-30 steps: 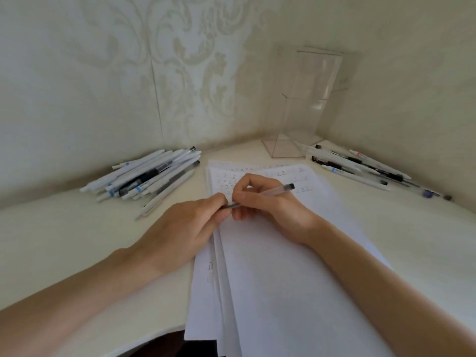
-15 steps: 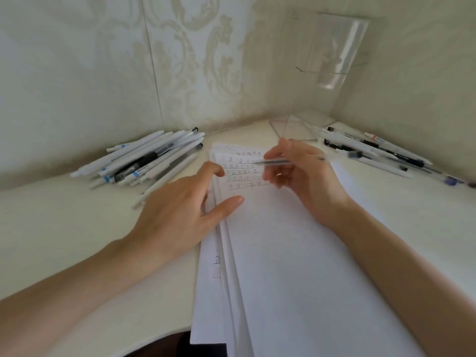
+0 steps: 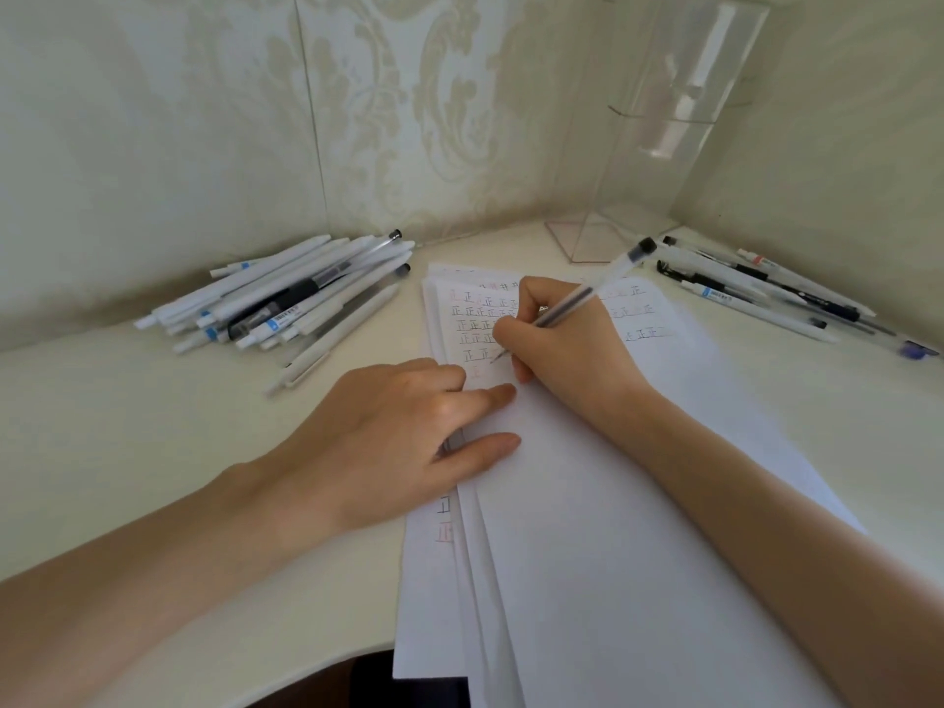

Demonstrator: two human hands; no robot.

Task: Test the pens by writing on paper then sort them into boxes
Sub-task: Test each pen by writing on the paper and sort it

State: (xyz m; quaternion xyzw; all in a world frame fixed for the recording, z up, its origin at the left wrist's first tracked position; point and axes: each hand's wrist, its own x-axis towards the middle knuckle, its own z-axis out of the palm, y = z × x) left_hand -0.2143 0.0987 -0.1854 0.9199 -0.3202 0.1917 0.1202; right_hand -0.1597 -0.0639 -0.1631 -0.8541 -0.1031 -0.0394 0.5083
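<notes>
Nearest, a stack of white paper sheets [image 3: 613, 554] fans over the edge of the cream table [image 3: 127, 452], running from six o'clock toward twelve. A lower sheet sticks out at the stack's left edge. On it, at six o'clock of the left hand [image 3: 408, 442], a red 正 and a darker part-character can be read. That hand lies flat on the stack's left margin, fingers straight and spread, pressing the sheets down.

Close beside it at one o'clock, the right hand [image 3: 567, 344] is curled round a clear-barrelled pen with a black end cap [image 3: 587, 293], pinching it low on the barrel. The tip meets the top sheet between the two hands, and the barrel slants away toward one o'clock. Rows of 正 fill the sheet's far end around the tip, some red and some dark. Fainter rows show at two o'clock of the right hand.

Farther off, at ten o'clock of the left hand, a loose pile of mostly white pens [image 3: 291, 298] lies on the table. Several carry blue labels whose print is too small to read. At two o'clock of the right hand lies a smaller group of white and black pens [image 3: 756, 288], well apart from the pile. Between them, at about one o'clock, a tall clear plastic box [image 3: 664, 125] stands in the corner against pale patterned wallpaper [image 3: 383, 94].
</notes>
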